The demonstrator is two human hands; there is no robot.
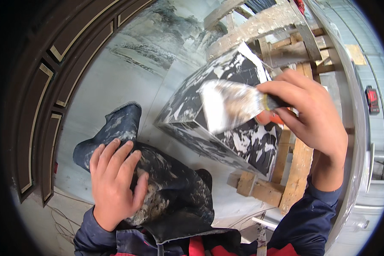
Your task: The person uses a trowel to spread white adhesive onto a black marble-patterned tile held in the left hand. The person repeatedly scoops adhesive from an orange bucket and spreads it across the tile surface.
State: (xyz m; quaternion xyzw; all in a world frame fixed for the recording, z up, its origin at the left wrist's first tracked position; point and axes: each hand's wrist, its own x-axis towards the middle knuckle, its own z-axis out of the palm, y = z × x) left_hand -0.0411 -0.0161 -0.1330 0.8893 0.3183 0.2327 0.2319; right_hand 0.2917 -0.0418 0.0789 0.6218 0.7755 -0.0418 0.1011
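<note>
right hand (311,111) gripping scraper (230,106), left hand (115,181) on trousers (177,179)

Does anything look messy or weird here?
Yes: the black, box-shaped block near the right hand looks patchy, raggedly smeared with white. The dark cloth trousers under the left hand also look dirty, blotched pale.

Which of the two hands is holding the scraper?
The right hand, gripping the scraper by its handle; the left hand lies open over the stained dark trousers.
</note>
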